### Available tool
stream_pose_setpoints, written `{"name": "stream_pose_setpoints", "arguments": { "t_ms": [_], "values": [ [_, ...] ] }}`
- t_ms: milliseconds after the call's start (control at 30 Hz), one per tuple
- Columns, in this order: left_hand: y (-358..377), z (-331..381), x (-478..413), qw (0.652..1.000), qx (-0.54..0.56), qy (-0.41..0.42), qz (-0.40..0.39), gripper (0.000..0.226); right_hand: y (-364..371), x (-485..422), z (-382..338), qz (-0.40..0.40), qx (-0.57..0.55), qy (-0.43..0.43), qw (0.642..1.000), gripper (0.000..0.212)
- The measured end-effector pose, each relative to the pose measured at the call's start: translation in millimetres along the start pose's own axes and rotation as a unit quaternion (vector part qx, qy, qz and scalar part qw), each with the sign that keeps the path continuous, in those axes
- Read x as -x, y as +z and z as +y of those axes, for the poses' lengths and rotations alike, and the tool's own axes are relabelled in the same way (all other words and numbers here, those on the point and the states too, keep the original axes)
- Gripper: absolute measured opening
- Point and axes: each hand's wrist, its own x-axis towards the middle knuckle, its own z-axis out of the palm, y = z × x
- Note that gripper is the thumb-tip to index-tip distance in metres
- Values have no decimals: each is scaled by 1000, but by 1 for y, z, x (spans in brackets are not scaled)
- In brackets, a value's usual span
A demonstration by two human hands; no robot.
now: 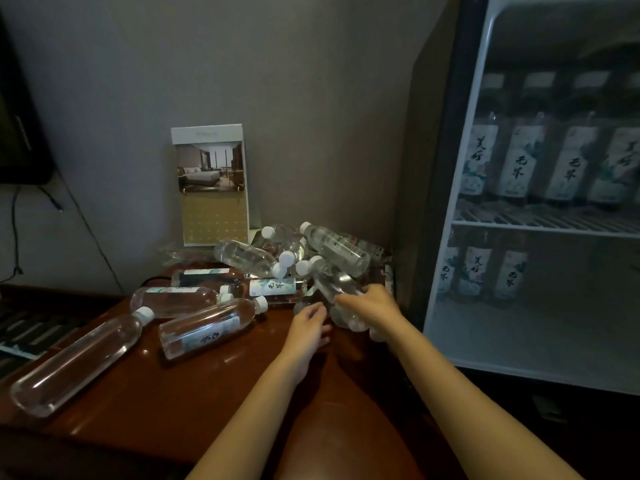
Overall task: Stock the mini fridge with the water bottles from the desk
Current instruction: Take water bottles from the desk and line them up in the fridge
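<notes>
My right hand [369, 303] grips a water bottle [337, 285] off the far pile, left hand [308, 322] open beside it, so next I lift it right into the mini fridge [540, 230]

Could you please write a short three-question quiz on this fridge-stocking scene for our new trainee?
1. True or false: the bottles on the desk stand upright.
2. Which hand grips a bottle: A left hand, B right hand?
3. What stands against the wall behind the bottle pile?

Key: 1 false, they lie on their sides. 2 B, it grips a clear bottle. 3 A desk calendar.
</notes>
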Motion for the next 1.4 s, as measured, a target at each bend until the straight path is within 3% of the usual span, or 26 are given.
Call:
{"name": "stream_pose_setpoints", "arguments": {
  "t_ms": [100,200,267,333,400,500,667,800,867,1133,1400],
  "values": [
    [4,-1,0,990,139,1,-30,30,5,18,14,-119,-220,33,968,49],
    [3,-2,2,958,279,-13,-56,48,13,31,27,-225,-392,74,889,43],
    [1,3,7,955,291,-16,-51,47,17,36,33,-275,-470,93,833,47],
    [0,6,11,962,269,-5,-43,49,15,40,35,-312,-498,92,804,49],
    [-2,9,15,966,252,31,-46,43,10,45,35,-331,-476,73,811,45],
    [-3,16,30,975,200,78,-49,33,2,54,33,-329,-389,24,860,44],
    [-2,17,51,988,113,97,-34,42,-13,71,38,-307,-319,-51,895,60],
    [4,17,71,990,64,111,-61,26,-28,88,48,-259,-214,-99,937,72],
    [9,18,80,988,55,126,-76,18,-34,98,53,-226,-183,-112,950,68],
    [51,19,97,974,34,152,-165,27,-64,126,87,-92,-192,-144,966,47],
    [138,20,95,949,-81,179,-248,61,-129,122,126,54,-229,-150,960,54]
  ]
}}
